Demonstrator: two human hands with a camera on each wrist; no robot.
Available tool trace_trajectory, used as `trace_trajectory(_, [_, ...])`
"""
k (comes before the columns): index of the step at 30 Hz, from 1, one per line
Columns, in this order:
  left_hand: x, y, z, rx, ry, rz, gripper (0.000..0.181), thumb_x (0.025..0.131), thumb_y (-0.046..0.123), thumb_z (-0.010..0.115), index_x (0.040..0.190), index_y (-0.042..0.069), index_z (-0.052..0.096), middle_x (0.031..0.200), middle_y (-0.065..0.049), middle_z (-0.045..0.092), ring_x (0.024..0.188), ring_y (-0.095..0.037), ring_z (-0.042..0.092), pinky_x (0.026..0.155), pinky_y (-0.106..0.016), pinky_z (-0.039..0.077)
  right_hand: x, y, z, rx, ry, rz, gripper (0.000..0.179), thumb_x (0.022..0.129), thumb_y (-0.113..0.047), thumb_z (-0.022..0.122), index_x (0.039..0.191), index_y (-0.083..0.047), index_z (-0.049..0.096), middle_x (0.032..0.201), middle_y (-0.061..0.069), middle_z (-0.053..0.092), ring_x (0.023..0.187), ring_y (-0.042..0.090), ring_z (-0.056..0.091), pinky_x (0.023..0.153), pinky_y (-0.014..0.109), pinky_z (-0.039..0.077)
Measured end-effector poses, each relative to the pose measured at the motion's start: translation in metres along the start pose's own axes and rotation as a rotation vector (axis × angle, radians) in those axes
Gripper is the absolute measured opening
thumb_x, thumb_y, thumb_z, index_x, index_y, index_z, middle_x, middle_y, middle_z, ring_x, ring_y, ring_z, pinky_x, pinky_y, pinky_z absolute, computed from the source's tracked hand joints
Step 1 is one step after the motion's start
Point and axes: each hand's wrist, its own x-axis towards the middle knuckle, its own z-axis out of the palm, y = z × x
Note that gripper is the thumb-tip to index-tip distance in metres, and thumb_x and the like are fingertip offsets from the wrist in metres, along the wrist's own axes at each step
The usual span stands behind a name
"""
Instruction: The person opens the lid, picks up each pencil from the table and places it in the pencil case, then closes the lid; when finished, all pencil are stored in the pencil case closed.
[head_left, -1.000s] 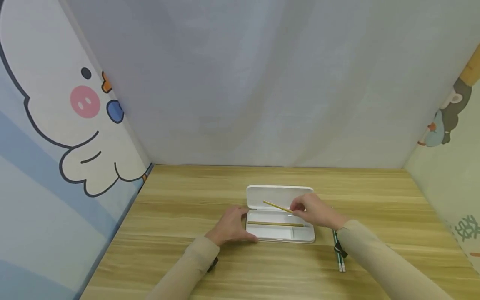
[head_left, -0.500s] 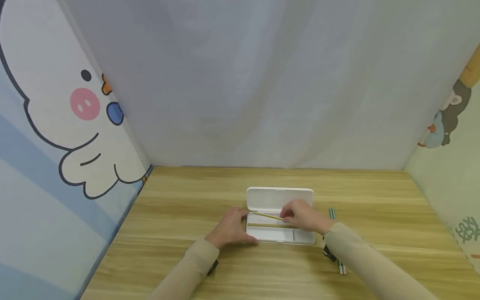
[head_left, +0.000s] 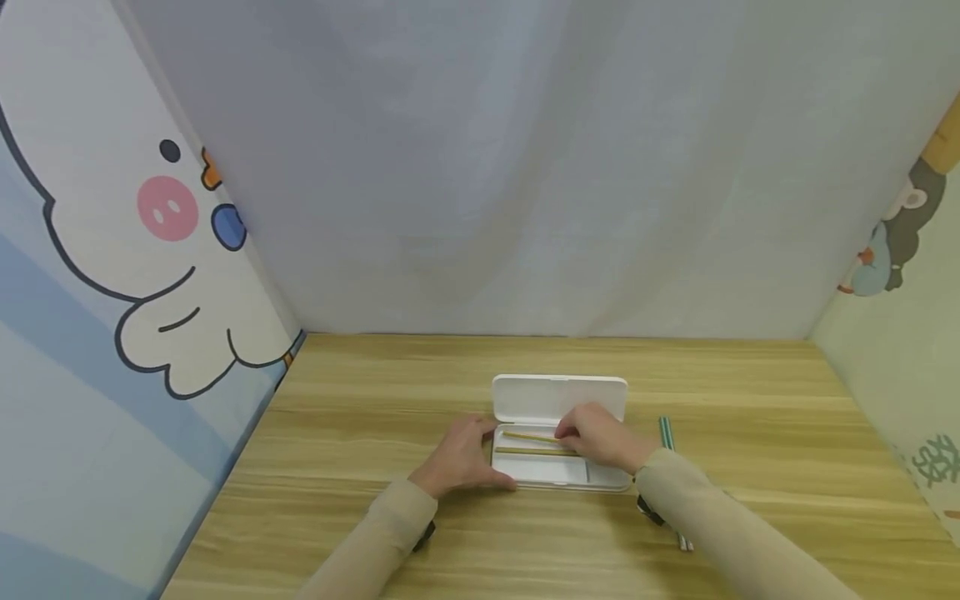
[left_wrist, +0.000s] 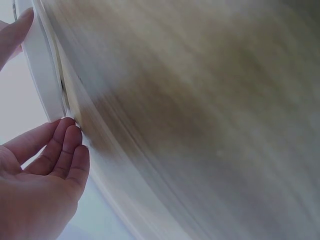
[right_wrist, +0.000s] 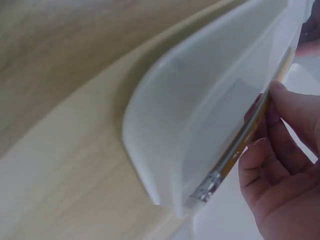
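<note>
1. Grey, softly creased cloth backdrop (head_left: 480, 167) hangs behind the table.
2. Yellow-brown, wood-grain tabletop (head_left: 360, 392) spreads below it.
3. White, rectangular, round-cornered pencil case (head_left: 540, 472) lies open on the tabletop, lid raised at the far side.
4. Left hand (head_left: 459, 454) spreads thumb and fingers across the case's left end, gripping it.
5. Right hand (head_left: 600, 435) closes in a pinch on a slim yellow pencil (head_left: 528, 437), at the case's far side.
6. Green pencils (head_left: 666, 433) lie right of the case, partly hidden by the beige right sleeve (head_left: 735, 517).
7. Second yellow pencil (head_left: 532, 452) lies lengthwise inside the case, just nearer the person.
</note>
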Motion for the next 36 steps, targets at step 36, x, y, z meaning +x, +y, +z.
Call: trace_trajectory(36, [0.001,0.002,0.000,0.035,0.003,0.008,0.081,0.054,0.054,0.088,0.117,0.010,0.066,0.102,0.001,0.064,0.093,-0.016,0.053,0.085,-0.035,0.042,0.001,-0.007,0.011,-0.099,-0.006,-0.058,0.015,0.083,0.001,0.068,0.090,-0.007,0.077,0.086,0.002,0.071,0.082,0.015,0.064,0.074,0.033,0.051])
